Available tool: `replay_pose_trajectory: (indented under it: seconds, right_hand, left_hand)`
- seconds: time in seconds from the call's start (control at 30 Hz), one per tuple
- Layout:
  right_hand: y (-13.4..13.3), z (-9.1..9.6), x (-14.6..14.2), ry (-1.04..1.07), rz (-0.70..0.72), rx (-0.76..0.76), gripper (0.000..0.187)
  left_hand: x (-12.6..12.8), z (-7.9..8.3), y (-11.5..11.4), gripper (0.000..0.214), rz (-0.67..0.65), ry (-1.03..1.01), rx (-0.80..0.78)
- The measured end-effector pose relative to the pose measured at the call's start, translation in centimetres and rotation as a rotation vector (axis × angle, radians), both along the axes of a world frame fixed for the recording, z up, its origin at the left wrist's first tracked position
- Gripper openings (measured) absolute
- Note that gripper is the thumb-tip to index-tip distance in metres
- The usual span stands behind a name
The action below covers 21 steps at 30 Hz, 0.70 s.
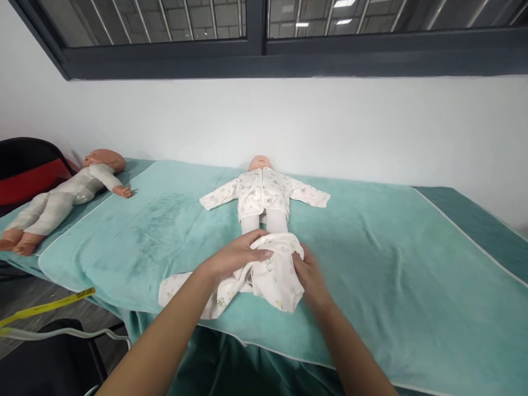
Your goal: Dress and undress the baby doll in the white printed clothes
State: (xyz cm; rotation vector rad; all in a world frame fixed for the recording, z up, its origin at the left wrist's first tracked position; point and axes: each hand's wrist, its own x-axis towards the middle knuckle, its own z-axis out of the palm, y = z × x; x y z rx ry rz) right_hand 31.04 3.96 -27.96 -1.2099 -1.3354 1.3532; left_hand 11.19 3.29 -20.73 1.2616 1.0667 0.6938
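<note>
A baby doll (259,163) lies on its back, head toward the wall, in a white printed jacket (264,190) with both sleeves spread. White printed baby trousers (277,275) are bunched over the doll's lower legs, and one trouser leg (175,286) trails to the left on the cover. My left hand (237,256) grips the cloth from the left, thumb on top. On the right edge of the same cloth, my right hand (307,272) is closed, fingers partly behind it. The doll's feet are hidden under the trousers.
A second doll (66,198) in a white suit lies at the far left, near a black and red chair (35,179). A green cover (383,264) drapes the table. The wall (264,121) stands behind; a yellow strap (49,305) hangs at lower left.
</note>
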Motion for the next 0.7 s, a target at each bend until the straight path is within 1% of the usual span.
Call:
replay_pose_trajectory:
  seconds: [0.07, 0.1, 0.13, 0.2, 0.3, 0.43, 0.5, 0.57, 0.63, 0.7]
  right_hand:
    - [0.6, 0.5, -0.1, -0.073, -0.029, 0.044, 0.03]
    - [0.9, 0.7, -0.1, -0.116, -0.046, 0.069, 0.028]
    - [1.4, 0.8, -0.2, -0.148, -0.061, 0.095, 0.027]
    - [2.4, 1.1, -0.4, -0.179, -0.075, 0.127, 0.026]
    - [4.0, 1.1, -0.7, -0.209, -0.071, 0.152, 0.027]
    - [5.7, 0.5, -0.7, -0.228, -0.105, 0.186, 0.029]
    - [6.1, 0.0, -0.5, -0.149, -0.115, 0.148, 0.033]
    - [6.1, -0.3, -0.4, -0.009, -0.114, 0.061, 0.035]
    - [5.9, -0.4, -0.2, 0.141, -0.1, -0.053, 0.039]
    - [5.7, -0.2, -0.1, 0.259, -0.059, -0.133, 0.041]
  left_hand:
    - [-0.3, -0.3, 0.0, 0.065, 0.012, -0.141, -0.063]
    - [-0.4, -0.4, 0.2, 0.071, 0.02, -0.169, -0.073]
    - [-0.5, -0.5, 0.5, 0.071, 0.036, -0.169, -0.065]
    - [-0.4, -0.5, 1.4, 0.06, 0.092, -0.11, 0.0]
    - [0.1, -0.3, 3.1, 0.039, 0.186, 0.031, 0.154]
    - [1.2, -0.2, 4.9, 0.031, 0.239, 0.163, 0.328]
    - [1.8, -0.3, 5.2, 0.029, 0.24, 0.194, 0.381]
    - [2.2, -0.5, 5.1, 0.029, 0.22, 0.178, 0.381]
    - [2.3, -0.5, 4.7, 0.036, 0.161, 0.109, 0.319]
    - [2.0, -0.4, 4.1, 0.049, 0.068, 0.024, 0.237]
